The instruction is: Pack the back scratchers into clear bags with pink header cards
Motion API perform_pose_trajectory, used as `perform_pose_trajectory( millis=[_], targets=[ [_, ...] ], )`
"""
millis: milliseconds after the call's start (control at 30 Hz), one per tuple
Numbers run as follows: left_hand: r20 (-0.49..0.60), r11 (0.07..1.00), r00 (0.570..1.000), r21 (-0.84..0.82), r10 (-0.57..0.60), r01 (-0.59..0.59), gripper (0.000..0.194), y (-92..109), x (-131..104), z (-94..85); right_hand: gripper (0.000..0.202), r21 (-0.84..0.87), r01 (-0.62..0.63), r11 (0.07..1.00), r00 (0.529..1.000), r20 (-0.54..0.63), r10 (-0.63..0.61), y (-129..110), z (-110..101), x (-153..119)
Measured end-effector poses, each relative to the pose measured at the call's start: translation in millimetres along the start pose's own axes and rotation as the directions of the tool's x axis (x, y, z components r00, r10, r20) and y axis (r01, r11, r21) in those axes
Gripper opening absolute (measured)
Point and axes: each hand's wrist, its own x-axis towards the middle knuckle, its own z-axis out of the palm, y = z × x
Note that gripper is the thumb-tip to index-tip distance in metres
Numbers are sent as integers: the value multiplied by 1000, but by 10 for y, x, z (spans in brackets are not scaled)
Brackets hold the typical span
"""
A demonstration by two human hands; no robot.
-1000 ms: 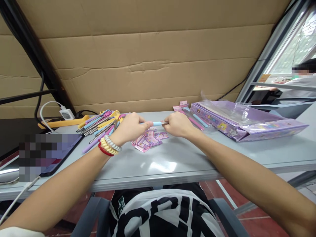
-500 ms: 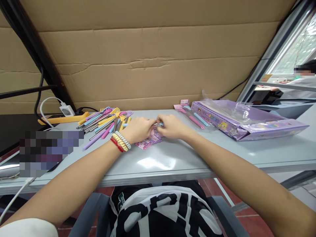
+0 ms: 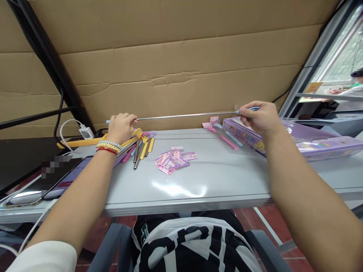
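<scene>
A telescopic back scratcher (image 3: 181, 115) with a thin silver rod is stretched out level above the table, between my two hands. My left hand (image 3: 121, 127) is closed around its blue handle, whose tip shows past the fingers. At the other end, my right hand (image 3: 259, 115) grips the blue head, partly hidden by the fingers. Below my left hand lies a pile of back scratchers (image 3: 144, 147) in yellow, purple, pink and blue, collapsed short. Small pink and purple cards (image 3: 172, 161) are spread in a loose heap on the table between my arms.
A purple printed box (image 3: 323, 149) with clear plastic stands at the right, beside bagged pink and blue back scratchers (image 3: 227, 140). Phones (image 3: 65, 177) and white cables lie at the left. Cardboard (image 3: 181, 56) rises behind the table. A person (image 3: 357, 90) is at far right.
My hands were close together over the cards and have moved far apart and upward. The back scratcher's rod has been drawn out long. The card heap is now uncovered.
</scene>
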Motion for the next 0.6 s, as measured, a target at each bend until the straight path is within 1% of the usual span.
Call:
perform_pose_trajectory(
  millis=[33, 100, 200, 267, 300, 400, 467, 533, 600],
  targets=[
    [-10, 1000, 1000, -2, -28, 28, 33, -87, 4, 3, 27, 45, -3, 999, 996, -84, 7, 34, -85, 35],
    [-27, 997, 996, -8, -81, 81, 33, -229, 10, 13, 30, 136, 21, 990, 970, -243, 13, 103, -219, 101],
    [-6, 994, 994, -15, -113, 113, 34, -349, 12, 37, 32, 244, 60, 968, 927, -374, 37, 165, -319, 174],
    [4, 993, 993, -26, -118, 118, 33, -366, 1, 64, 31, 278, 53, 959, 903, -423, 72, 165, -310, 195],
    [12, 992, 993, -37, -119, 119, 33, -363, -10, 80, 28, 274, 27, 961, 893, -438, 99, 156, -286, 196],
    [75, 988, 991, -95, -113, 120, 31, -356, -54, 126, 18, 191, -102, 976, 841, -507, 187, 131, -177, 181],
    [100, 984, 988, -128, -116, 128, 31, -379, -79, 144, 14, 139, -165, 976, 803, -556, 215, 130, -111, 179],
    [97, 980, 986, -134, -134, 147, 32, -417, -93, 147, 14, 150, -161, 975, 790, -573, 219, 135, -67, 191],
    [96, 976, 982, -131, -159, 171, 33, -427, -96, 136, 15, 194, -150, 969, 800, -552, 234, 129, -27, 205]
  ],
)
